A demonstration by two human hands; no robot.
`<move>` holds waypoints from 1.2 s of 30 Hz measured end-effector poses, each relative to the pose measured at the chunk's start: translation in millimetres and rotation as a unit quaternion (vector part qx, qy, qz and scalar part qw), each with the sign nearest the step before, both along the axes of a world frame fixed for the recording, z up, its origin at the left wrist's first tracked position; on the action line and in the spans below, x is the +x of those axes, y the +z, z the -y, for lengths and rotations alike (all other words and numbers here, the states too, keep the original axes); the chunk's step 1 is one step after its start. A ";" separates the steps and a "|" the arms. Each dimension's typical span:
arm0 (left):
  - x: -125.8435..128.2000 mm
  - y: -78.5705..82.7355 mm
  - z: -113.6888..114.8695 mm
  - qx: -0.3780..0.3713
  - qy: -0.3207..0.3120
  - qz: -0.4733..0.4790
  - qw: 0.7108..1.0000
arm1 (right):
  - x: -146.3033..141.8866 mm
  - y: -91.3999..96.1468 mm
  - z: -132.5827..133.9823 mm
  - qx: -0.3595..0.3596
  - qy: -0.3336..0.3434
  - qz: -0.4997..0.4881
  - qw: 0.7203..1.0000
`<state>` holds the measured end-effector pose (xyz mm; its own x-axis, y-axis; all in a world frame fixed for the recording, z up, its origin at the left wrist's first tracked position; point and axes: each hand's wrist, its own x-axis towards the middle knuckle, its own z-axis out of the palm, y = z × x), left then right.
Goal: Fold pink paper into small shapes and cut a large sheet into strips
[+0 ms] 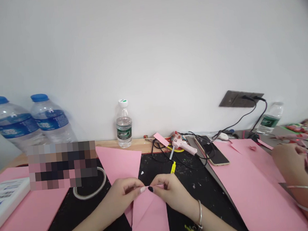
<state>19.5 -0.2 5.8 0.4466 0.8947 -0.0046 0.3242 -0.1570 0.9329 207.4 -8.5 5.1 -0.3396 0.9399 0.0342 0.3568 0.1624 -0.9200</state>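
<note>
My left hand (124,194) and my right hand (169,192) meet at the middle of a black mat (200,183). Both pinch the top edge of a folded pink paper sheet (149,220), thumbs and fingertips pressed together on its fold. The sheet runs down from my fingers toward the near edge. My right wrist wears a silver bracelet (199,215). Another pink sheet (119,163) lies flat just behind my left hand.
A hot glue gun (182,144), a phone (213,152), cables and a small water bottle (124,124) sit behind. Two large bottles (30,121) stand far left, a tape ring (91,187) nearby. Large pink sheets (246,179) lie on both sides. Another person's hands (292,159) work at right.
</note>
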 end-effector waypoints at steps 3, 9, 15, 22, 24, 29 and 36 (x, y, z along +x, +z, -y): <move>0.1 4.5 1.2 0.010 -0.013 -0.004 1.000 | -0.2 0.9 1.0 0.017 0.002 0.014 1.000; -1.3 11.6 2.4 0.006 0.007 -0.004 1.000 | 1.8 1.4 -0.6 0.002 -0.005 0.000 1.000; -8.4 -2.7 -8.4 -0.052 0.072 0.073 0.993 | 10.0 1.7 -9.3 -0.001 -0.056 -0.021 0.998; -7.5 -5.6 -8.4 -0.031 0.081 0.082 0.993 | 9.2 1.1 -9.3 -0.023 -0.057 -0.047 0.997; -3.3 -2.6 -3.0 0.013 0.064 0.031 0.997 | 5.6 1.2 -5.9 -0.026 -0.040 -0.042 0.998; 3.4 6.1 6.5 0.058 0.058 -0.022 0.996 | -0.9 3.9 -0.8 0.016 -0.006 -0.036 0.999; 4.9 13.3 9.7 0.070 0.037 -0.034 0.996 | -2.0 1.8 0.8 0.010 0.010 -0.044 0.999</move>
